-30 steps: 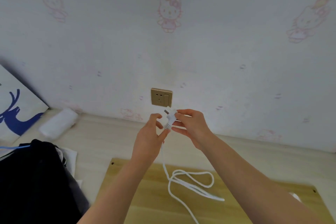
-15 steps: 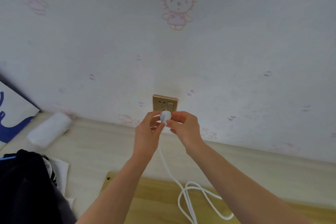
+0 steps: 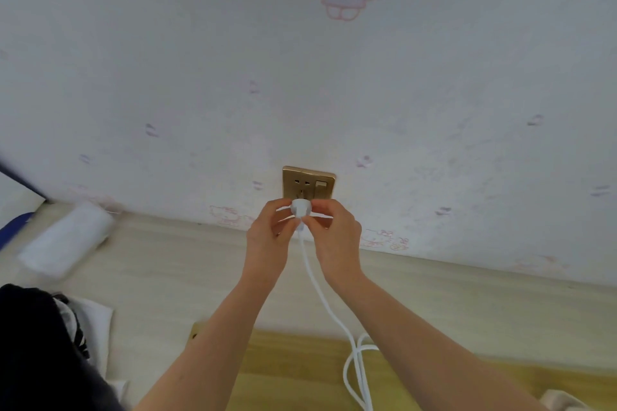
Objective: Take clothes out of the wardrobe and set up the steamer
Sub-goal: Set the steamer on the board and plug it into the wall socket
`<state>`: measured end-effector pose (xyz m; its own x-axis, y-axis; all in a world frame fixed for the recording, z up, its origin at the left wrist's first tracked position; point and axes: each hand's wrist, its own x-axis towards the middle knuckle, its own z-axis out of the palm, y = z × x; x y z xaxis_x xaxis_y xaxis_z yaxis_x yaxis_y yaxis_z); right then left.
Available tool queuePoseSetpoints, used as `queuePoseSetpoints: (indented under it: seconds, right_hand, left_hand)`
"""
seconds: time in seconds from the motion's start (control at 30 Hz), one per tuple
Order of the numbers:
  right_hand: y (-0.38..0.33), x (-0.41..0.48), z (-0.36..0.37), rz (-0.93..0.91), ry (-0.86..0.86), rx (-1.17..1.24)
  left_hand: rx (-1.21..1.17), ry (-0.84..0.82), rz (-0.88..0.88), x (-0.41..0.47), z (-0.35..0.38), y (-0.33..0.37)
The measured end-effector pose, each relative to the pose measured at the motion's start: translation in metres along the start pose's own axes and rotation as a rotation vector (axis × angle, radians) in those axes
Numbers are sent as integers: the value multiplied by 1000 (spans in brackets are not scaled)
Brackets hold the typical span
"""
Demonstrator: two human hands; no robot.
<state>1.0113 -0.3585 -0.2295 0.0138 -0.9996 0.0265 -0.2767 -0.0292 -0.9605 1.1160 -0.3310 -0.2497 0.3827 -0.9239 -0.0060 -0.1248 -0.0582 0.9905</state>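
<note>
Both hands are seen together at the centre of the frame. The plug [image 3: 301, 207] is pinched from the left side by the thumb and fingertips of the left hand [image 3: 267, 237], and from the right side by the curled fingers of the right hand [image 3: 337, 233]. The plug is small, white and round, and it is seen from its back. It is held at the lower edge of the socket plate [image 3: 309, 182]; whether its pins are already inside cannot be told, as they are hidden.

A white cord [image 3: 320, 294] is attached to the underside of the plug. It is led down between the two forearms, and a loop is formed by it at the lower right, over a yellowish wooden board [image 3: 300, 374].

The socket plate is gold coloured, with openings on its left part and a switch on its right part. It is fixed on a pale wall [image 3: 167, 77] printed with faint pink cartoon cats. At the left of the frame a blurred white roll [image 3: 66, 240] is laid on the light surface, and at the lower left a dark garment [image 3: 36, 354] is seen.
</note>
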Motion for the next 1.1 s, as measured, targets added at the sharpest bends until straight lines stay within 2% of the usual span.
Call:
queuePoseSetpoints:
  seconds: [0.5,0.83,1.1]
  right_hand:
    - [5,6,5,-31,23,25]
    - [6,7,12,-83,72,18]
    - [10,10,11,-144,48,-74]
  left_hand:
    - [-68,2,1,11,2,-8]
    - [-80,66,26,19,1,-11]
    - [-30,43,41,22,0,-12]
